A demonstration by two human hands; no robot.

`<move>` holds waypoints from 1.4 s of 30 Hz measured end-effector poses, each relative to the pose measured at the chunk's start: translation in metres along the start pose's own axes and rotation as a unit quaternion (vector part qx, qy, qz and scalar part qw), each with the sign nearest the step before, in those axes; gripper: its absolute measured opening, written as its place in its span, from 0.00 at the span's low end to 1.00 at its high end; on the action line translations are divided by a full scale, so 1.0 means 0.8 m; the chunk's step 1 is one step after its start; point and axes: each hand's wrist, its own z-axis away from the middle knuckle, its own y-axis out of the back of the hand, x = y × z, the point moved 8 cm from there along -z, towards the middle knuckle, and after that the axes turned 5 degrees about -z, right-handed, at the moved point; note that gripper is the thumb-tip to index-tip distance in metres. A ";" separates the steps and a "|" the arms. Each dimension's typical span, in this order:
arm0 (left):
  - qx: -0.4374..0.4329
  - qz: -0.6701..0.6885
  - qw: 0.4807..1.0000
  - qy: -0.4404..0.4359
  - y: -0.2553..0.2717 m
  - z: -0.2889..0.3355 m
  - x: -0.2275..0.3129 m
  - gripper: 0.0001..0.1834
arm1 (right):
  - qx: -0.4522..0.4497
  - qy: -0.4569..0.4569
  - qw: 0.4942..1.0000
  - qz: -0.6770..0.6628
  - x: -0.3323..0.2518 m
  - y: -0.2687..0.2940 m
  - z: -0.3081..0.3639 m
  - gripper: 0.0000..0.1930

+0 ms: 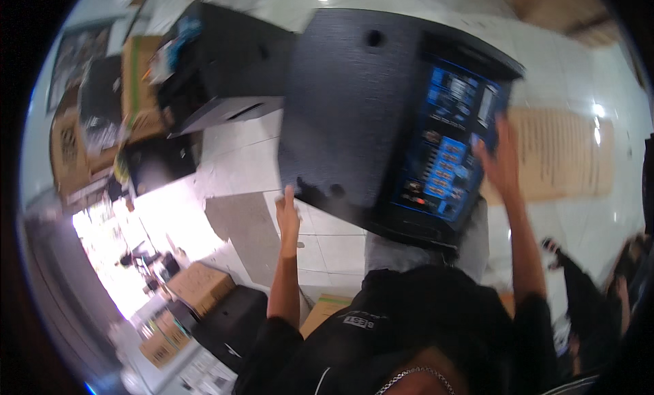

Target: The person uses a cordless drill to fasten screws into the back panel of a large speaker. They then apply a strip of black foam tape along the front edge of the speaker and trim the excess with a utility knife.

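Note:
A large black speaker cabinet (340,115) is in front of me, tilted, its recessed control panel (446,139) with blue areas, knobs and a small red light on the right side. My left hand (288,214) is at the cabinet's lower left corner, thumb up along its edge, the other fingers mostly hidden. Over the panel's right border reaches my right hand (501,160), slightly blurred, thumb and fingers apart. A small pale spot shows beside its thumb; I cannot tell what it is.
Another black cabinet (235,54) stands at the far left beside stacked cardboard boxes (139,88). A flat brown cardboard sheet (562,153) lies on the shiny tiled floor at right. More boxes (199,286) are at lower left. A person in dark clothes (589,293) is at lower right.

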 end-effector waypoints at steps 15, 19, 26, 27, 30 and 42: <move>0.024 -0.075 0.991 -0.108 0.000 -0.090 0.181 0.55 | -0.255 0.028 0.926 0.277 -0.040 -0.178 0.288 0.22; 0.058 -0.114 0.981 -0.148 -0.025 -0.072 0.196 0.55 | -0.159 0.065 0.973 0.152 -0.036 -0.141 0.267 0.15; 0.070 -0.161 0.971 -0.166 -0.029 0.018 0.173 0.47 | -0.158 0.045 0.978 0.129 0.021 -0.077 0.300 0.14; 0.088 -0.149 0.970 -0.171 -0.027 0.027 0.181 0.51 | -0.195 0.024 0.971 0.140 0.032 -0.082 0.304 0.14; 0.085 -0.154 0.973 -0.151 0.004 0.027 0.195 0.54 | -0.181 0.054 0.975 0.118 0.012 -0.091 0.298 0.14; 0.189 -0.247 0.939 -0.149 0.053 0.109 0.267 0.53 | -0.266 0.023 0.963 0.038 0.021 -0.079 0.277 0.18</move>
